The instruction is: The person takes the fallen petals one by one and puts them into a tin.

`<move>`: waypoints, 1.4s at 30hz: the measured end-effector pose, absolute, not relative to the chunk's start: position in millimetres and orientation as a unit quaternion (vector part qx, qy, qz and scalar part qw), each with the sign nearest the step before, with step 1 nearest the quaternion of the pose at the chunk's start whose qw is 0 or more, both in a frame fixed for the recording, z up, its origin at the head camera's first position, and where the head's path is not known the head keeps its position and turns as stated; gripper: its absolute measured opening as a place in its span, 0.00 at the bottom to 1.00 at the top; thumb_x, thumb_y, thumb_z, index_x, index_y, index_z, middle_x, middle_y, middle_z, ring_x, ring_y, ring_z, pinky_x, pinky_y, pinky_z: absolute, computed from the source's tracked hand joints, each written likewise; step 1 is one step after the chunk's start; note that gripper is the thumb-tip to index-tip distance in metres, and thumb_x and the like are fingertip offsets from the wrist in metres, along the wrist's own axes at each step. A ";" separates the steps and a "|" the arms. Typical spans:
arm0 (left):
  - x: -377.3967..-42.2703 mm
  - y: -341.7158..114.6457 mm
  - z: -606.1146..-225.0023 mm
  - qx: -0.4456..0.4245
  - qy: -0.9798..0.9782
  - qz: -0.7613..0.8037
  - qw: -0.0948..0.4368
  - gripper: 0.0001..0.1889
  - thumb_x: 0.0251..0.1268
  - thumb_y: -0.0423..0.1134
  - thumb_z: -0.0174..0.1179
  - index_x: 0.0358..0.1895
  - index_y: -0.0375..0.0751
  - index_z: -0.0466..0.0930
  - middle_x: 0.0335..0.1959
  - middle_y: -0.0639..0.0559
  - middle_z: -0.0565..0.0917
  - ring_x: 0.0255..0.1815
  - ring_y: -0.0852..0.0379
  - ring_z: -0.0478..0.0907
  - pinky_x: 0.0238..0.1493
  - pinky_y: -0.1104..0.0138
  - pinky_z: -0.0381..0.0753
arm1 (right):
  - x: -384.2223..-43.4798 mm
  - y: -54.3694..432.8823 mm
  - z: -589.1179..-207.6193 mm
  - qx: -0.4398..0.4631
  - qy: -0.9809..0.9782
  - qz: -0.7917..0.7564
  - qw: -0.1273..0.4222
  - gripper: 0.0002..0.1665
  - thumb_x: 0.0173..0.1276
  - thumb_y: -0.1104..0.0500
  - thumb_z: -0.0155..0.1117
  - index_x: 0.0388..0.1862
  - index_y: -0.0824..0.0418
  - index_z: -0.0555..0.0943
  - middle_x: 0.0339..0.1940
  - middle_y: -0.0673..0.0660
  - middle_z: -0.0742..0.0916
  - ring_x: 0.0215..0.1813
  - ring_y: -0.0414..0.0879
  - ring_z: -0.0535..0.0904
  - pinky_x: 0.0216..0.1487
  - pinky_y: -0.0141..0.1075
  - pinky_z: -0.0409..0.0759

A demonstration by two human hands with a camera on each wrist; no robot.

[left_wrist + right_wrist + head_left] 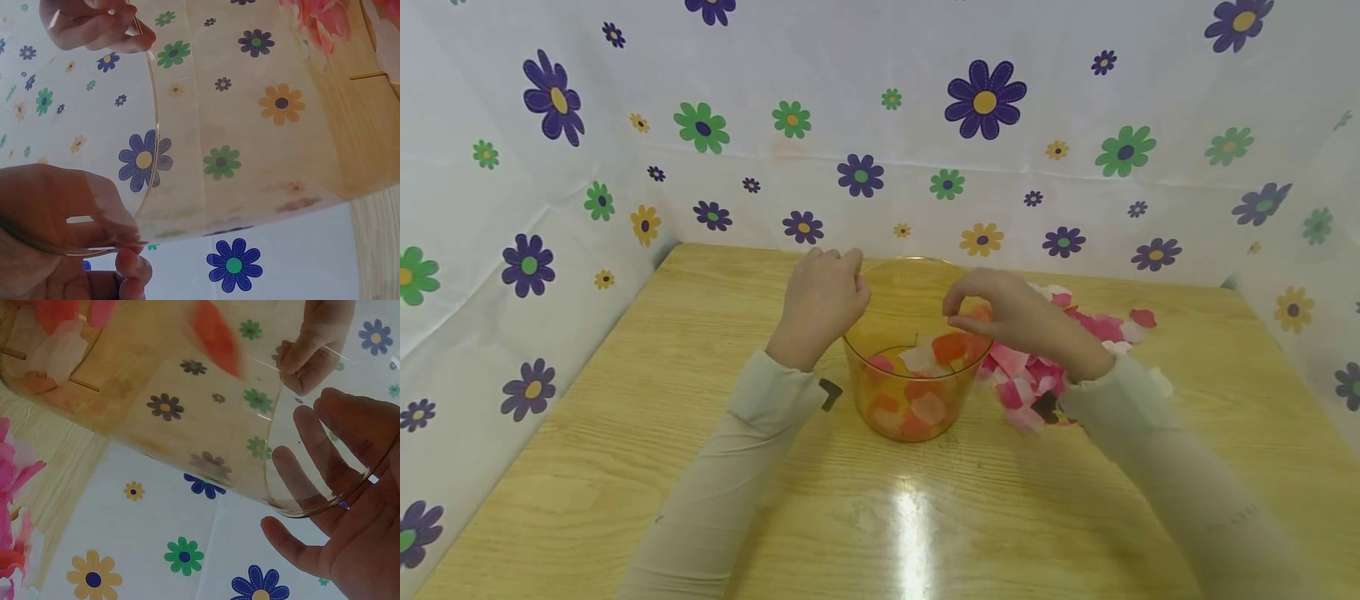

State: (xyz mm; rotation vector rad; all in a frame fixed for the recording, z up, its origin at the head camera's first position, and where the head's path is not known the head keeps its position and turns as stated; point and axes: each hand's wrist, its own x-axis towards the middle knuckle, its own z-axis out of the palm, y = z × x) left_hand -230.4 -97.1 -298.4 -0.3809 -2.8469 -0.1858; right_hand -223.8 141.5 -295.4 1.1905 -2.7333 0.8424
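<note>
A clear amber container (859,375) with a round rim stands upright on the table. Several pink, white and orange petals (928,407) lie in its bottom along with thin dark sticks (84,383). At its left side my left hand (823,302) pinches the rim between thumb and fingers. Over the right side of the rim reaches my right hand (1018,312), fingers spread and lightly bent, holding nothing. A blurred red petal (215,339) is in mid-air inside the container in the right wrist view.
A heap of pink, red and white petals (1026,387) lies right of the container, partly under my right forearm. Wood-grain table (647,400) surrounds them. White cloth (737,92) printed with flowers hangs at the back and sides.
</note>
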 end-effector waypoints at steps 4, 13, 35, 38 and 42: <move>-230.7 -97.6 -298.3 -0.130 -0.980 -0.066 0.135 0.08 0.63 0.37 0.50 0.34 0.36 0.76 0.26 0.44 0.79 0.28 0.49 0.69 0.35 0.63 0.68 | -223.0 146.7 -295.5 0.384 -0.881 0.274 0.036 0.07 0.58 0.64 0.67 0.36 0.61 0.81 0.38 0.53 0.86 0.46 0.48 0.79 0.55 0.45 0.77; -231.3 -99.4 -297.6 -0.127 -0.980 -0.071 0.134 0.08 0.63 0.36 0.49 0.34 0.36 0.76 0.26 0.44 0.79 0.28 0.49 0.69 0.35 0.63 0.69 | -219.4 197.6 -286.7 0.291 -0.911 0.284 0.069 0.09 0.60 0.64 0.65 0.40 0.61 0.80 0.42 0.56 0.86 0.52 0.51 0.78 0.55 0.47 0.76; -230.1 -98.9 -297.7 -0.120 -0.981 -0.080 0.128 0.07 0.63 0.37 0.50 0.33 0.37 0.75 0.24 0.45 0.77 0.27 0.50 0.67 0.33 0.63 0.67 | -288.6 313.7 -380.7 0.088 -0.969 0.196 -0.120 0.26 0.65 0.57 0.61 0.59 0.66 0.71 0.61 0.71 0.74 0.64 0.68 0.64 0.60 0.63 0.65; -229.6 -98.6 -298.1 -0.122 -0.981 -0.081 0.130 0.07 0.62 0.36 0.50 0.32 0.37 0.75 0.24 0.46 0.77 0.27 0.50 0.67 0.33 0.64 0.67 | -294.3 313.1 -390.2 0.094 -0.968 0.190 -0.135 0.26 0.65 0.58 0.60 0.60 0.67 0.71 0.60 0.71 0.75 0.63 0.67 0.66 0.61 0.62 0.65; -229.2 -97.9 -298.7 -0.124 -0.981 -0.080 0.127 0.07 0.63 0.37 0.51 0.33 0.37 0.75 0.24 0.46 0.77 0.27 0.50 0.67 0.34 0.64 0.67 | -297.6 312.3 -397.1 0.101 -0.962 0.202 -0.155 0.24 0.64 0.61 0.61 0.58 0.68 0.72 0.54 0.70 0.79 0.55 0.64 0.75 0.56 0.57 0.73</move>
